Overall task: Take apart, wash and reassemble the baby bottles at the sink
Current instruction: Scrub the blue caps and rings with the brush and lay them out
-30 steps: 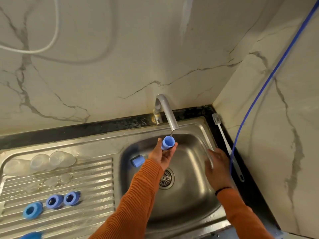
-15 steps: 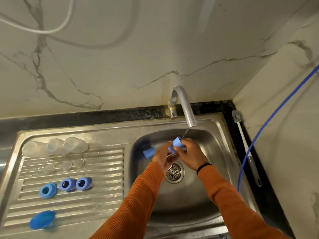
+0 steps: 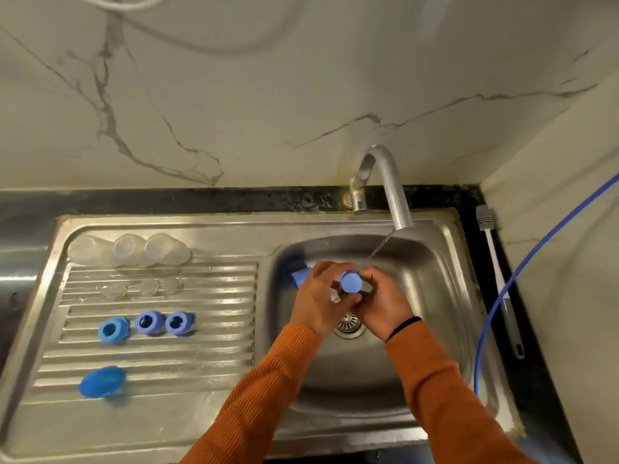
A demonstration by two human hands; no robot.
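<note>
Both hands meet over the sink basin (image 3: 435, 296) — the left hand (image 3: 318, 301) and right hand (image 3: 385, 304) each curl round a blue cap (image 3: 351, 282), held above the drain, just beside the tap's (image 3: 388, 182) stream.

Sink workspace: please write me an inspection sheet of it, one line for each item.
Surface: steel sink, ribbed drainboard on its left; tap running.
Job's things: blue cap in both hands; second blue cap in basin; three clear bottles, three clear nipples, three blue rings, blue lid on drainboard.
Clutter: bottle brush on counter.
Grips: left hand and right hand hold the cap.
Cables: blue hose; white cord.
Surroundings: marble wall.
</note>
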